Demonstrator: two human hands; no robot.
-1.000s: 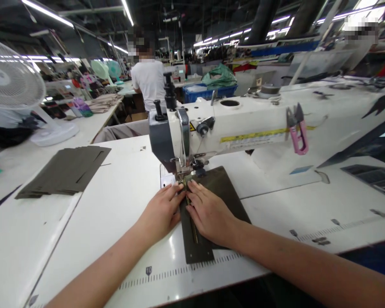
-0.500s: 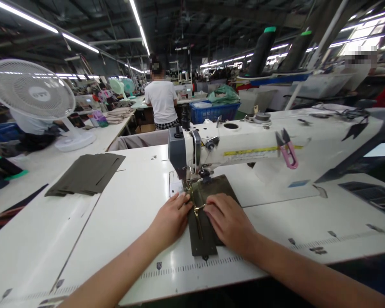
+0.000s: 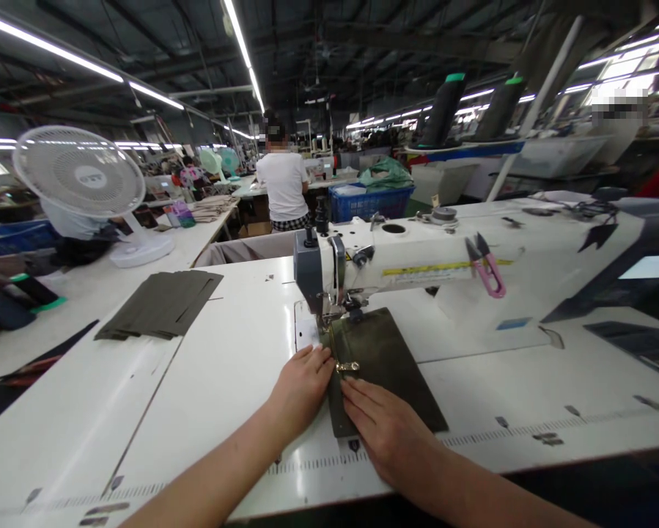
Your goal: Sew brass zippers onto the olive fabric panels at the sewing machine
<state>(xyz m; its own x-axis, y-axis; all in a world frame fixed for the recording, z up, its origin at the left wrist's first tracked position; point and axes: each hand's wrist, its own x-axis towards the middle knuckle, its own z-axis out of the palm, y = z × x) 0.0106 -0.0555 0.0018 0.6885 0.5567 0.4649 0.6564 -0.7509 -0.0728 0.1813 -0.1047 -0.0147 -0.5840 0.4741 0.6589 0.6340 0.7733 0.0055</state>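
A dark olive fabric panel lies under the needle area of a white sewing machine. Along its left part runs a zipper, whose gold pull points to the right. My left hand rests at the panel's left edge, just in front of the presser foot, fingers stretched forward. Lower down, my right hand lies on the fabric below the pull, its fingers extended and flat. The pull is free of both hands. My right fingers cover the lower zipper.
A stack of olive fabric pieces lies on the table to the left, with a white fan behind it. Pink thread snips sit on the machine arm. Black thread cones stand behind. A person in a white shirt stands farther back.
My right hand has let go of the zipper pull and moved down onto the fabric. The pull now lies to the right. The view has shifted slightly.
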